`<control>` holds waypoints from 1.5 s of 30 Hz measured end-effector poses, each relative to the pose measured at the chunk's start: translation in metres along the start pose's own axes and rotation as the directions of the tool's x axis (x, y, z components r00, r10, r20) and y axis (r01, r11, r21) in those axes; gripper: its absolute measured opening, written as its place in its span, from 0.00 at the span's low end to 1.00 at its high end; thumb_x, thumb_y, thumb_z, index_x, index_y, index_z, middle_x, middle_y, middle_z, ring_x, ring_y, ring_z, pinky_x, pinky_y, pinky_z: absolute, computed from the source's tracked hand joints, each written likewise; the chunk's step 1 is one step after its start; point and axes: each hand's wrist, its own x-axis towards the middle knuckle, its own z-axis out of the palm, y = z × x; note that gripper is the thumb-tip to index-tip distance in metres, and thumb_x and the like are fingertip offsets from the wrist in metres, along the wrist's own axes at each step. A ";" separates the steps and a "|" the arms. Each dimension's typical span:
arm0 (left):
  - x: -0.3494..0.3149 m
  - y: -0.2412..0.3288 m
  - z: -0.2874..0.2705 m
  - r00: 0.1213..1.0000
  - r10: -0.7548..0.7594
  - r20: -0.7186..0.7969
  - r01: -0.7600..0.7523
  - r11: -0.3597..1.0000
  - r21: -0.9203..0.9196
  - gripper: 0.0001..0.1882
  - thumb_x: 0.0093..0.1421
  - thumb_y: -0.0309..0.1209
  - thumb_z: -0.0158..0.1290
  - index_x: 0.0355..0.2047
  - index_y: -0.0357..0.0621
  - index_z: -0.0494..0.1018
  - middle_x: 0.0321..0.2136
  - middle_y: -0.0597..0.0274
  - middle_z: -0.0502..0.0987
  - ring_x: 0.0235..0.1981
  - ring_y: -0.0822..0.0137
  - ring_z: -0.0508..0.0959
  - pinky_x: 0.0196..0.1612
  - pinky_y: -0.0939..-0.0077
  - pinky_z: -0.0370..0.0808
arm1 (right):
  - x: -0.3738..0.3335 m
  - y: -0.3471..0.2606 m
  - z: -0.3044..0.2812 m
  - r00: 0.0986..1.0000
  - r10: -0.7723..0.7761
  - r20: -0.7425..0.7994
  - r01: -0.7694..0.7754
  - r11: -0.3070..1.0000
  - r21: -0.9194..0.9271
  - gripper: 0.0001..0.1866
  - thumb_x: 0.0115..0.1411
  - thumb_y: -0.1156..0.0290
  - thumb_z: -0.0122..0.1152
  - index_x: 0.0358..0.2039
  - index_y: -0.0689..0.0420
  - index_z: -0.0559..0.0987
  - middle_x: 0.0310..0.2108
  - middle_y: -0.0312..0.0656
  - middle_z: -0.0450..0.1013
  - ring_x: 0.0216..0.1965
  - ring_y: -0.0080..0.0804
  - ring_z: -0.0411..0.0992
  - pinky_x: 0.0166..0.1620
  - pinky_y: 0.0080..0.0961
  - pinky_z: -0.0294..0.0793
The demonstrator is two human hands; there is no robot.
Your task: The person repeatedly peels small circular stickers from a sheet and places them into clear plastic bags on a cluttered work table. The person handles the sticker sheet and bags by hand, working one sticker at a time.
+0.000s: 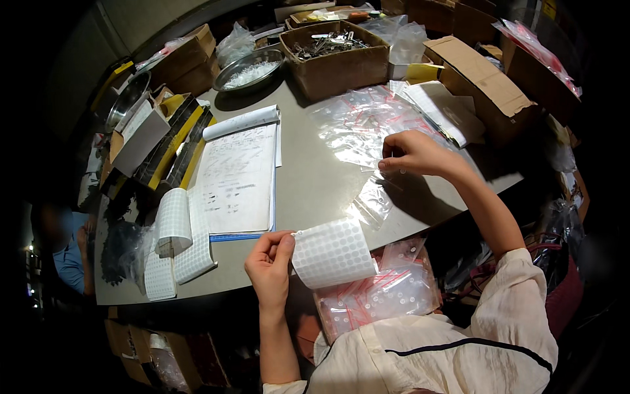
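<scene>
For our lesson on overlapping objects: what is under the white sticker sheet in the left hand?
Clear plastic bags with red lines show past the lower edge of the white sticker sheet in the left hand. What the sheet covers cannot be seen.

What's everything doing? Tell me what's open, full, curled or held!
Left hand: pinching dotted sheet
Dotted sheet: curved
Right hand: curled above clear bags
Clear bags: spread out
Lap bags: piled up
Notepad: open, top pages curled back
Brown box: open, filled with metal parts
Bowl: holding white bits
</scene>
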 end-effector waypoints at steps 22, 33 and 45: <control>-0.005 -0.001 -0.008 0.998 0.054 -0.039 -0.058 0.993 -0.105 0.07 0.66 0.27 0.58 0.38 0.34 0.79 0.25 0.73 0.75 0.24 0.84 0.66 0.29 0.87 0.60 | -0.023 -0.019 0.028 0.981 -0.185 0.066 0.192 0.975 -0.114 0.11 0.59 0.72 0.65 0.40 0.61 0.77 0.36 0.50 0.78 0.39 0.50 0.77 0.41 0.41 0.75; -0.007 -0.001 -0.010 0.996 0.071 -0.062 -0.080 0.983 -0.165 0.06 0.66 0.25 0.58 0.38 0.34 0.79 0.24 0.74 0.73 0.24 0.85 0.64 0.29 0.88 0.57 | -0.050 -0.039 0.017 0.977 0.074 0.200 -0.001 0.940 -0.342 0.29 0.54 0.46 0.72 0.39 0.62 0.77 0.32 0.53 0.78 0.38 0.56 0.77 0.41 0.45 0.75; -0.003 -0.005 -0.013 0.993 0.086 -0.076 -0.100 0.973 -0.206 0.07 0.67 0.27 0.58 0.39 0.34 0.78 0.27 0.72 0.74 0.25 0.84 0.66 0.31 0.89 0.60 | -0.088 -0.066 0.033 0.980 -0.160 0.117 0.187 0.943 -0.277 0.23 0.62 0.51 0.67 0.44 0.58 0.74 0.18 0.43 0.71 0.24 0.49 0.74 0.28 0.41 0.68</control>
